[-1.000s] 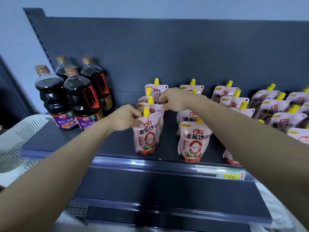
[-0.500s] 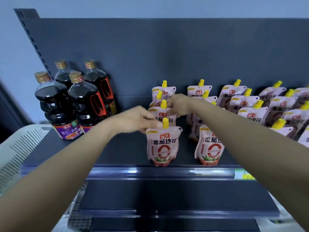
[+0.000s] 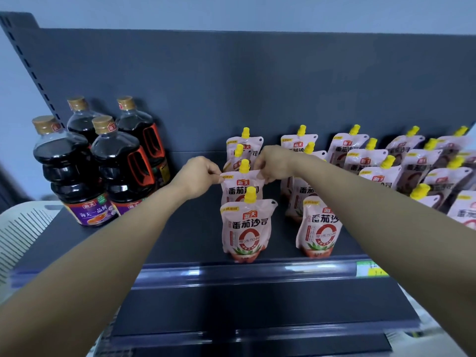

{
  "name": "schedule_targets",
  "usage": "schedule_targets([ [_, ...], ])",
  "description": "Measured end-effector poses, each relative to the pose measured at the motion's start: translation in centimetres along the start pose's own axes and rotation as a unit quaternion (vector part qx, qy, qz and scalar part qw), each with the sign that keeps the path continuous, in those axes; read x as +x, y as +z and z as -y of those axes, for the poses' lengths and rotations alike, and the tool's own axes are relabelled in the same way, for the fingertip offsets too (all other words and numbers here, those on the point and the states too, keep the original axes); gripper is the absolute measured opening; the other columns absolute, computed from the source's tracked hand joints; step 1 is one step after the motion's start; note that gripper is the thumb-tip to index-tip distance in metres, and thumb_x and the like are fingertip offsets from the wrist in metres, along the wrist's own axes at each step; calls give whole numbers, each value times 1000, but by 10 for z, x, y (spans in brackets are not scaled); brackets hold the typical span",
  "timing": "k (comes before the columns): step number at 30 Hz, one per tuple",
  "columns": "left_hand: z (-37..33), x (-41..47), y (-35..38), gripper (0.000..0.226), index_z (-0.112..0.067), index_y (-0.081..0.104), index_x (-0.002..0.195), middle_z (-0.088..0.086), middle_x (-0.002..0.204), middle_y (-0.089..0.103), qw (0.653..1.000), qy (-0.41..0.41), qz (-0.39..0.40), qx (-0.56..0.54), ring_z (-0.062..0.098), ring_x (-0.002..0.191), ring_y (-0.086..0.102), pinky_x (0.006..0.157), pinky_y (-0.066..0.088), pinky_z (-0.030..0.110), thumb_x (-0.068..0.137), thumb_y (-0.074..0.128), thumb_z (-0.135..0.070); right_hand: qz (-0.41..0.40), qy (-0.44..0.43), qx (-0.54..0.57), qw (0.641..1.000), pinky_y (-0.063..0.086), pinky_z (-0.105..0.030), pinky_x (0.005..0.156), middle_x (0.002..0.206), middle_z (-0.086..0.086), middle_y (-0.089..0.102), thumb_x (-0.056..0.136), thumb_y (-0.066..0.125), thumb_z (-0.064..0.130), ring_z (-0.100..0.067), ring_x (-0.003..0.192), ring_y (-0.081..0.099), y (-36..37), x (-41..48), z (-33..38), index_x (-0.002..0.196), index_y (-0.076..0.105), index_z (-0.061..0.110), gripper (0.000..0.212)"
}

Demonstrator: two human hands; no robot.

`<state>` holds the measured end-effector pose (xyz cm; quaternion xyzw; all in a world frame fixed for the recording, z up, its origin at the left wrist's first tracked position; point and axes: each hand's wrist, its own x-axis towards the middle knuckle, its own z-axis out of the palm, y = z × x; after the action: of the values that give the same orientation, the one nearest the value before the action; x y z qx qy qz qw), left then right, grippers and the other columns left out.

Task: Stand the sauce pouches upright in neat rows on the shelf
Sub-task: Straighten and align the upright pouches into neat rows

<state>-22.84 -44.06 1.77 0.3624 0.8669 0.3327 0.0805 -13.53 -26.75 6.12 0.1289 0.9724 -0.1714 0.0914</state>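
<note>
Bottles (image 3: 103, 161) stand left of hand-held pouch (image 3: 240, 185).

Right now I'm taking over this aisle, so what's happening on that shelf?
A person is straightening tomato sauce pouches. The left hand and right hand pinch the top corners of the second pouch in the leftmost row, behind the front pouch. Soy sauce bottles stand further left.

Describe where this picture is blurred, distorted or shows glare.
Head view: the wide lens bends the dark grey shelf and its back panel; the image edges smear, including the white slatted basket; glare streaks the clear plastic price rail; the front pink tomato-sauce pouch with yellow cap is sharp.
</note>
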Motion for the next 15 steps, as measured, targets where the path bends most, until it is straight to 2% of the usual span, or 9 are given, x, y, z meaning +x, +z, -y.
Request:
schedule_targets([
  [3,4,1,-4,9,-8,73,79,-13,67,55,1000,3,8,0,5,61,50,70,40,25,83,66,-12,16,2,26,1000,55,-40,93,101,-14,70,88,59,-1,-28,100,67,1,7,0,104,69,0,19],
  [5,5,3,-5,8,-7,73,80,-13,68,55,1000,9,12,8,11,68,52,73,39,24,83,66,-9,30,7,46,998,58,-36,84,90,-11,65,90,55,-3,-23,83,69,1,10,-1,99,68,2,16],
  [7,4,3,-4,7,-7,72,79,-10,70,54,1000,18,15,19,14,75,52,75,38,23,82,66,-8,39,12,54,998,57,-29,73,88,-11,63,92,53,-3,-14,66,65,1,12,-3,99,66,3,17],
  [8,4,4,-4,7,-7,72,79,-8,72,55,999,21,17,22,15,77,53,76,38,23,82,66,-8,40,13,55,998,56,-26,71,88,-11,63,92,52,-3,-12,63,63,1,13,-4,101,66,2,17],
  [10,4,5,-3,6,-7,73,80,-5,75,57,999,24,20,25,15,76,53,76,39,24,82,67,-9,42,15,58,997,57,-28,73,89,-11,64,92,52,-2,-16,67,64,1,14,-4,107,65,0,20],
  [12,4,5,-3,7,-8,73,79,-7,71,57,999,18,22,19,11,70,52,75,39,24,82,67,-9,54,19,59,997,57,-31,81,92,-12,66,92,53,-2,-20,79,66,-1,13,-4,108,66,0,20],
  [15,4,4,-8,9,-11,71,75,-7,68,57,999,9,42,7,6,63,49,70,40,23,82,66,-9,77,16,40,996,56,-31,85,90,-8,67,89,53,-7,-19,86,65,-8,11,-5,107,67,1,25],
])
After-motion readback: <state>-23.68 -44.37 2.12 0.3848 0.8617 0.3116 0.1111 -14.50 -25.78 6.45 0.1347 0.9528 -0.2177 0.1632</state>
